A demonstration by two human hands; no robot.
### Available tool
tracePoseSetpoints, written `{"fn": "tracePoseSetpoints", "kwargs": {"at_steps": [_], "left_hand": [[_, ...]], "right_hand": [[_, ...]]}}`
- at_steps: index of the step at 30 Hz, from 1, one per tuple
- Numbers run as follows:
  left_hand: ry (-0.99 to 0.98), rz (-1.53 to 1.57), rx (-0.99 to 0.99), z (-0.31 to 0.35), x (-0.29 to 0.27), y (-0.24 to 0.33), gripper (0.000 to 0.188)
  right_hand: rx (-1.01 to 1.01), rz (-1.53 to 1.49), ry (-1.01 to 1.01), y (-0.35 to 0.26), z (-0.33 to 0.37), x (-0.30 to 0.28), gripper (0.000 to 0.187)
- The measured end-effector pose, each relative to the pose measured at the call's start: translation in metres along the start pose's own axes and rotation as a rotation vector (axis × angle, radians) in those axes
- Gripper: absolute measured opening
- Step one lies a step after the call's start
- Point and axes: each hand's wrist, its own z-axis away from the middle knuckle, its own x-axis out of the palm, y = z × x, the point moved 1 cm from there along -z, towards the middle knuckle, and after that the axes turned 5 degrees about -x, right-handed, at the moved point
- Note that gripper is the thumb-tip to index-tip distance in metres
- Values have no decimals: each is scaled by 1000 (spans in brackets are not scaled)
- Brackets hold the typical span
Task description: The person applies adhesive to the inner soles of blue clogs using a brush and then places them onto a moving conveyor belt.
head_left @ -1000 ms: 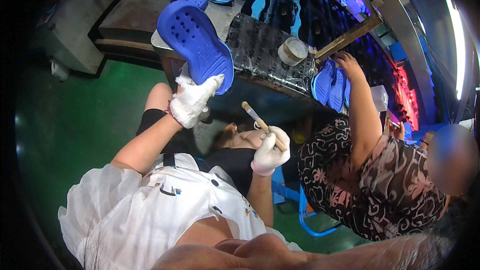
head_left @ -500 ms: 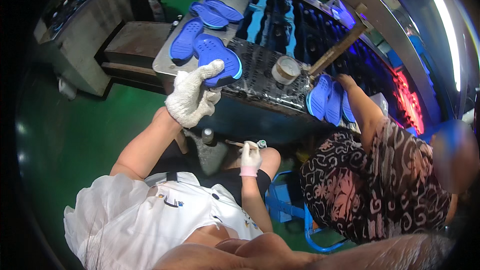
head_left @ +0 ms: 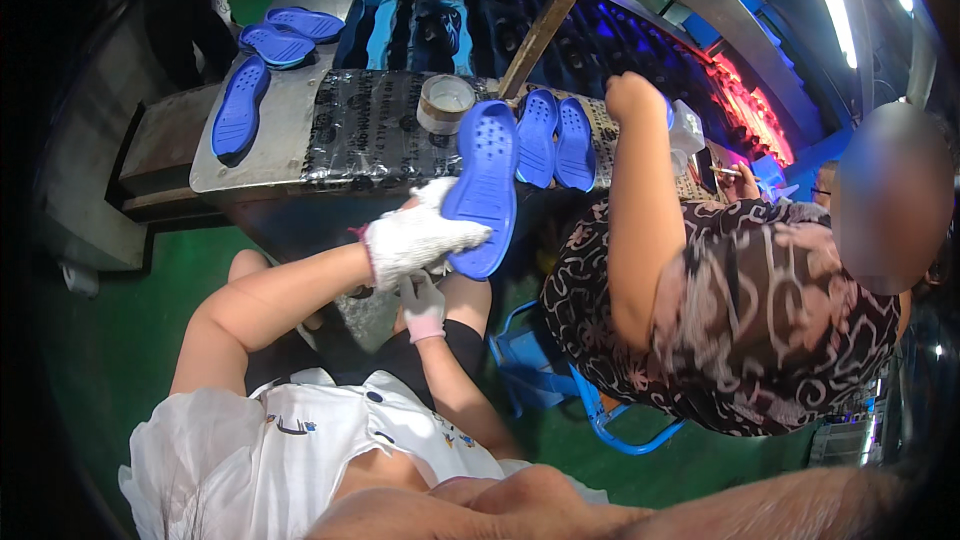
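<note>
My left hand (head_left: 415,238), in a white knit glove, grips a blue shoe sole (head_left: 487,175) by its lower end. The sole stands nearly upright over the table's front edge, its patterned face with small holes toward me. Just below, my right hand (head_left: 424,308), in a thin white glove with a pink cuff, has its fingers drawn together. The left glove partly covers those fingertips, and whatever they hold is hidden. Two more blue soles (head_left: 573,145) lie on the table beyond the held one.
Several blue soles (head_left: 240,108) lie on the metal tabletop (head_left: 290,125) at left. A round white tub (head_left: 446,103) sits near a wooden post (head_left: 545,20). At right, a co-worker's arm (head_left: 642,200) reaches over the table; a blue stool (head_left: 530,360) stands below.
My left hand has carried the sole rightward and down from the soles at left. My right hand has come up close under it; its brush is now out of sight. The view has turned right.
</note>
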Motion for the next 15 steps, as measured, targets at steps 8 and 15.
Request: {"fn": "tracePoseSetpoints", "kwargs": {"at_steps": [8, 15], "left_hand": [[26, -112, -78, -114, 66, 36, 42], [76, -91, -149, -144, 70, 28, 50]], "right_hand": [[-30, 153, -3, 2, -9, -1, 23], [25, 114, -40, 6, -12, 1, 25]]}}
